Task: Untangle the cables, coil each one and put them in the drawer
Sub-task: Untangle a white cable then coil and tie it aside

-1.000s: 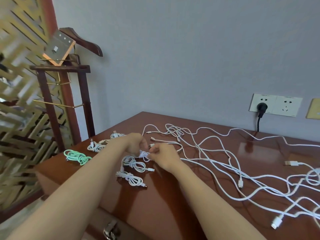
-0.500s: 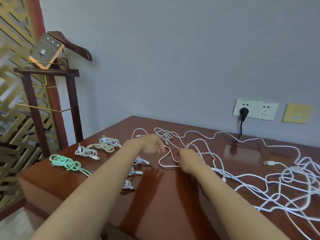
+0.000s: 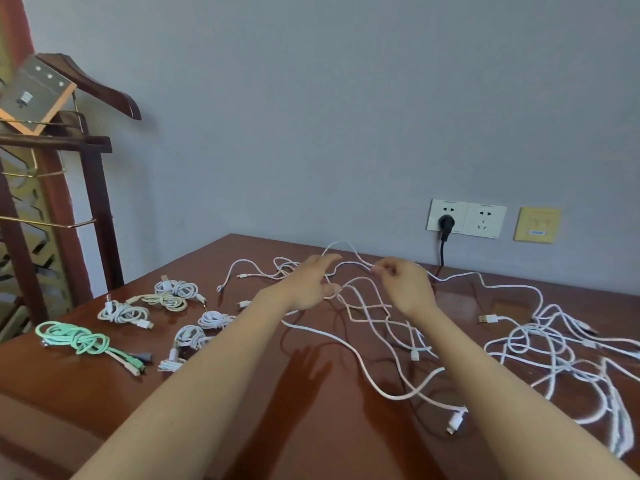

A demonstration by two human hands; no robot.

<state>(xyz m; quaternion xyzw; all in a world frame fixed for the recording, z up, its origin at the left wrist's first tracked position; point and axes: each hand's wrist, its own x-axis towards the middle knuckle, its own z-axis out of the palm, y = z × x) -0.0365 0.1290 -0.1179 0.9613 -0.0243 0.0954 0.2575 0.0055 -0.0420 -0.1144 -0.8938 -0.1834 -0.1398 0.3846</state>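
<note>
A tangle of white cables (image 3: pixel 540 351) sprawls over the middle and right of the brown table (image 3: pixel 329 427). My right hand (image 3: pixel 407 287) pinches one white cable (image 3: pixel 349 252) and lifts a loop of it above the table. My left hand (image 3: pixel 310 285) is raised beside it with fingers spread, the same cable running against its fingers; a firm hold cannot be made out. On the left lie coiled cables: a green one (image 3: pixel 79 339), a beige one (image 3: pixel 166 301) and several white ones (image 3: pixel 194 336). No drawer is in view.
A black plug (image 3: pixel 445 225) sits in a white wall socket, its cord dropping behind the table. A yellow wall plate (image 3: pixel 536 225) is to its right. A dark wooden valet stand (image 3: pixel 69 168) stands left of the table.
Both hands left the small coil on the left, moved right to the tangle, and have lifted a white cable off the table. The view has shifted right and closer.
</note>
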